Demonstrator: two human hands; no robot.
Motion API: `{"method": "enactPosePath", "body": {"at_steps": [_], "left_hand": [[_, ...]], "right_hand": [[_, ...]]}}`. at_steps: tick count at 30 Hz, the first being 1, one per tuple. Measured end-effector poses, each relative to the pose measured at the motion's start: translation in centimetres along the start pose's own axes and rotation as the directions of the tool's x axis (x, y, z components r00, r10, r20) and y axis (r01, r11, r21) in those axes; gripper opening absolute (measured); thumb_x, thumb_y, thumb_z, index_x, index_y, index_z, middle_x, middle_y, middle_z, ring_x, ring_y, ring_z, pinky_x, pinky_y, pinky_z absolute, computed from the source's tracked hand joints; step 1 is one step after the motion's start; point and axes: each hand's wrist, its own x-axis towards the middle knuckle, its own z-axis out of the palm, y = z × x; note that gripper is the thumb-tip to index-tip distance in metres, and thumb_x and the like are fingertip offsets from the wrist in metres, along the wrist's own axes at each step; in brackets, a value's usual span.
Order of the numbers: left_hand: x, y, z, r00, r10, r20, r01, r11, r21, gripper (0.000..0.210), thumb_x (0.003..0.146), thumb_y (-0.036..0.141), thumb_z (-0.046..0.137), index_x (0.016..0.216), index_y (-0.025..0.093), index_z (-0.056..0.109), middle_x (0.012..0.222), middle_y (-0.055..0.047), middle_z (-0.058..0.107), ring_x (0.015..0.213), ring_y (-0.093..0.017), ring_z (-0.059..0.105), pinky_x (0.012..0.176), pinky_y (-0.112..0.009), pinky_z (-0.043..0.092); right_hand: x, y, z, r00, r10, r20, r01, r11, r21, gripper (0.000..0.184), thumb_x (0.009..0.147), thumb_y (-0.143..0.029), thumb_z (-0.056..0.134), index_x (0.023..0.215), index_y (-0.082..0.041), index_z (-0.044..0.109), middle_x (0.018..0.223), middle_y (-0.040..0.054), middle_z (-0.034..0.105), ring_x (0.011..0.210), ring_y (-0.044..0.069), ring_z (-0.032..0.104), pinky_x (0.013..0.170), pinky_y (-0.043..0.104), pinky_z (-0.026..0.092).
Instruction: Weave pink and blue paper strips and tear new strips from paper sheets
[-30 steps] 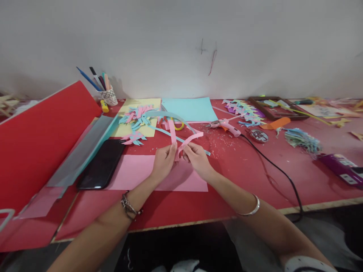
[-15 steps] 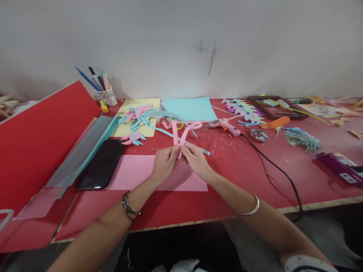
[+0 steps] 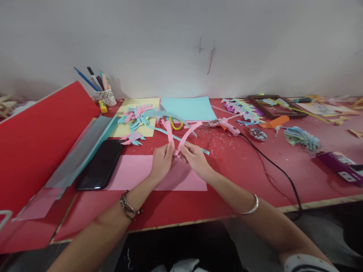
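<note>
Between my two hands are pink paper strips [image 3: 188, 133], whose long ends rise up and apart in a V. My left hand [image 3: 162, 160] is closed with thumb and finger pinching the left strip. With a similar pinch, my right hand [image 3: 196, 158] grips the right strip close by. Short pink ends show between the fingertips; whether the strips are joined there I cannot tell. Both hands are above a pink paper sheet [image 3: 181, 183]. Behind them lie light blue paper strips [image 3: 163, 131] and a pile of cut pink and blue pieces [image 3: 136, 117].
A black phone [image 3: 100, 166] lies left of the pink sheet. Yellow-handled scissors [image 3: 177, 124] are partly hidden behind the strips. A pink glue gun [image 3: 227, 124] with a trailing black cord lies to the right. A pen cup [image 3: 107, 96] stands by the wall.
The pink strips' upper ends, looped over before, now stand straighter. My hands have moved slightly apart at the fingertips, and the left has shifted a little left.
</note>
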Motion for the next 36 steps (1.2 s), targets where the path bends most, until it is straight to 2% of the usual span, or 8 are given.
{"method": "enactPosePath", "body": {"at_steps": [3, 12, 20, 24, 28, 33, 36], "left_hand": [[0.2, 0.1, -0.2, 0.997, -0.067, -0.028, 0.065, 0.996, -0.062, 0.045, 0.082, 0.045, 0.033, 0.046, 0.019, 0.038, 0.036, 0.006, 0.034, 0.034, -0.007, 0.031, 0.039, -0.021, 0.027], [0.6, 0.2, -0.4, 0.991, -0.116, -0.070, 0.106, 0.984, -0.141, 0.043, 0.082, 0.045, 0.036, 0.047, 0.019, 0.037, 0.037, 0.006, 0.033, 0.035, -0.006, 0.030, 0.038, -0.020, 0.026], [1.3, -0.5, -0.7, 0.992, -0.114, -0.049, 0.098, 0.964, -0.246, 0.027, 0.079, 0.042, 0.041, 0.066, 0.019, 0.046, 0.049, 0.008, 0.034, 0.038, -0.005, 0.030, 0.036, -0.017, 0.024], [1.3, -0.7, -0.9, 0.997, -0.079, 0.006, 0.079, 0.976, -0.201, 0.028, 0.077, 0.045, 0.041, 0.068, 0.019, 0.046, 0.050, 0.008, 0.035, 0.037, -0.005, 0.030, 0.036, -0.018, 0.025], [1.6, -0.2, -1.6, 0.997, -0.036, 0.066, 0.044, 0.990, -0.134, 0.030, 0.075, 0.044, 0.040, 0.064, 0.018, 0.047, 0.050, 0.007, 0.038, 0.039, -0.006, 0.036, 0.039, -0.019, 0.028], [3.4, 1.9, -4.1, 0.982, -0.001, 0.190, -0.001, 1.000, 0.009, 0.028, 0.071, 0.039, 0.048, 0.054, 0.017, 0.051, 0.044, 0.006, 0.043, 0.040, -0.008, 0.039, 0.041, -0.021, 0.029], [4.6, 3.8, -6.1, 0.978, 0.066, 0.200, -0.111, 0.969, 0.221, 0.031, 0.077, 0.036, 0.039, 0.053, 0.018, 0.048, 0.044, 0.005, 0.043, 0.040, -0.008, 0.040, 0.044, -0.021, 0.031]], "right_hand": [[0.0, 0.1, 0.1, 1.000, 0.006, -0.022, -0.005, 1.000, 0.029, 0.023, 0.071, -0.028, 0.042, 0.050, -0.020, 0.036, 0.041, -0.0082, 0.034, 0.039, 0.004, 0.030, 0.041, 0.020, 0.022], [0.1, -0.2, -0.1, 0.995, 0.013, -0.101, -0.007, 0.998, 0.058, 0.022, 0.069, -0.026, 0.040, 0.049, -0.020, 0.032, 0.040, -0.0088, 0.032, 0.038, 0.004, 0.025, 0.040, 0.021, 0.020], [0.0, -0.4, 0.1, 1.000, -0.020, -0.007, 0.021, 0.998, 0.052, 0.016, 0.064, -0.025, 0.041, 0.050, -0.020, 0.037, 0.043, -0.0091, 0.032, 0.040, 0.004, 0.027, 0.042, 0.021, 0.021], [0.0, -0.6, 0.1, 0.998, -0.059, 0.005, 0.059, 0.997, 0.047, 0.010, 0.062, -0.022, 0.044, 0.052, -0.019, 0.042, 0.049, -0.0076, 0.038, 0.046, 0.005, 0.035, 0.048, 0.021, 0.028], [0.0, -0.7, -0.1, 0.997, -0.071, 0.016, 0.068, 0.988, 0.140, 0.005, 0.059, -0.018, 0.046, 0.056, -0.019, 0.042, 0.053, -0.0068, 0.046, 0.050, 0.006, 0.041, 0.052, 0.021, 0.033], [0.3, -0.3, -0.1, 0.998, -0.049, 0.038, 0.038, 0.968, 0.248, 0.015, 0.060, -0.019, 0.049, 0.056, -0.020, 0.035, 0.049, -0.0089, 0.047, 0.046, 0.005, 0.044, 0.049, 0.020, 0.035], [0.6, -0.2, -0.3, 1.000, 0.002, 0.031, -0.009, 0.970, 0.243, 0.011, 0.062, -0.021, 0.050, 0.064, -0.021, 0.039, 0.049, -0.0093, 0.051, 0.043, 0.006, 0.048, 0.048, 0.021, 0.038]]}}
